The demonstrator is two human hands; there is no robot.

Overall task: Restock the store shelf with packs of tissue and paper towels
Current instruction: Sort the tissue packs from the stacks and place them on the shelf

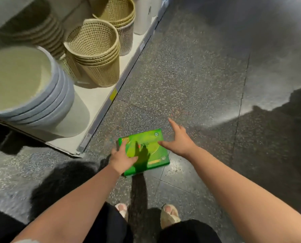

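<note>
Pickup step: green tissue pack (146,151) flat on floor by shelf end. Left hand (122,159) rests on its near-left corner, fingers relaxed; right hand (178,140) spread at right edge, no grip. Next: clamp both sides, lift.

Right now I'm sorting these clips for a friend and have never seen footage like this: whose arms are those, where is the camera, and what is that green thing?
There is no machine here. The single picture comes from a wide-angle camera worn on a person's head, looking forward and down, so the two bare arms are the wearer's own. Their slippered feet show at the bottom.

The green thing is a pack of tissue low over the dark speckled floor. The left hand rests on its near left corner; whether it grips cannot be told. The right hand is spread open at the pack's right edge.

To the left runs the store shelf, carrying stacked woven baskets and stacked grey-blue basins.
</note>
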